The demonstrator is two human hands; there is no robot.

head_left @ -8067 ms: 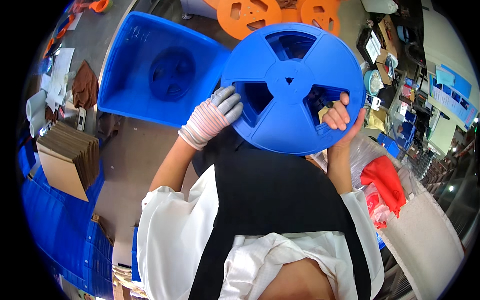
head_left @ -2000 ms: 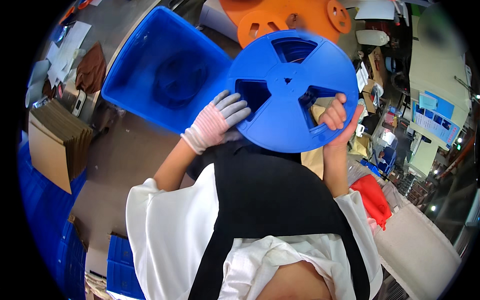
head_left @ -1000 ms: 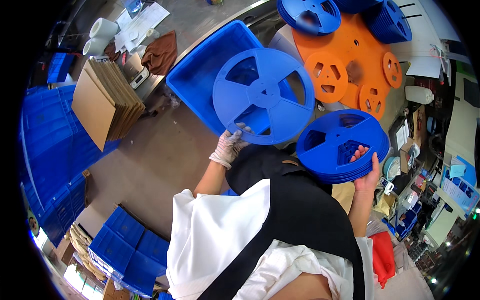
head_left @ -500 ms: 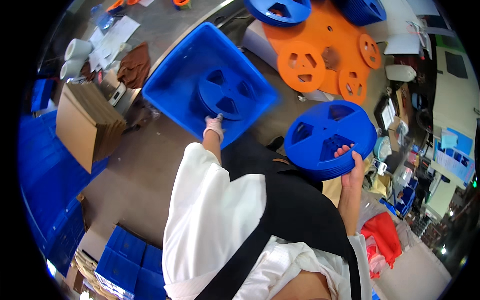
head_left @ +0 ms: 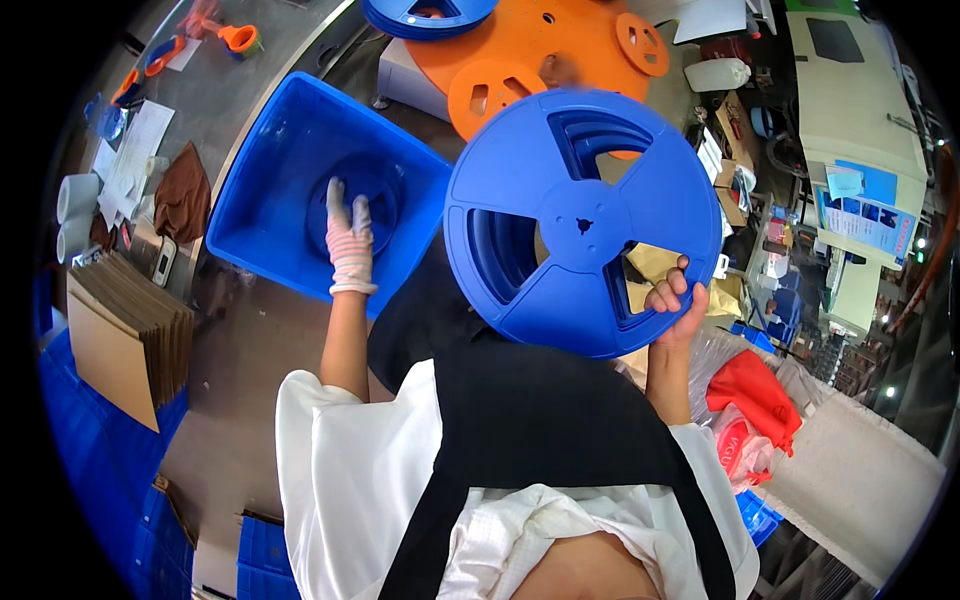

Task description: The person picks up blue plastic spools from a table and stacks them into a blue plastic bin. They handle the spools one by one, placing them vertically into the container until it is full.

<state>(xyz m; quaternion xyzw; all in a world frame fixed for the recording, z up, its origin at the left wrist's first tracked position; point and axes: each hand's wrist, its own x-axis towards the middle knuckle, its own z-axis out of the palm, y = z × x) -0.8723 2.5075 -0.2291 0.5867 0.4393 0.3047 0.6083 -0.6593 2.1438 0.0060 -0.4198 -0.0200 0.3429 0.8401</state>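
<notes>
My left hand (head_left: 350, 240), in a striped white glove, reaches over the blue bin (head_left: 250, 165) with its fingers stretched and apart, holding nothing. Down inside the bin lies a round blue reel (head_left: 388, 195), partly behind that hand. Bare, my right hand (head_left: 682, 308) grips a stack of blue plastic reels (head_left: 585, 205) by the lower right rim, its fingers in one of the cut-out windows. The stack is held up in front of my black apron, its broad face toward me. Several nested reels show through the windows.
Beyond the stack is a large orange round plate (head_left: 500, 40) with smaller orange discs (head_left: 485, 98) and more blue reels (head_left: 430, 18). Stacked cardboard sheets (head_left: 125, 330) stand at left, near a brown cloth (head_left: 182, 195). A red bag (head_left: 755, 390) lies at right.
The reel stack has risen toward me and shifted left, its face now turned to me. My left hand has come away from the reel in the bin, fingers spread. The whole view has shifted.
</notes>
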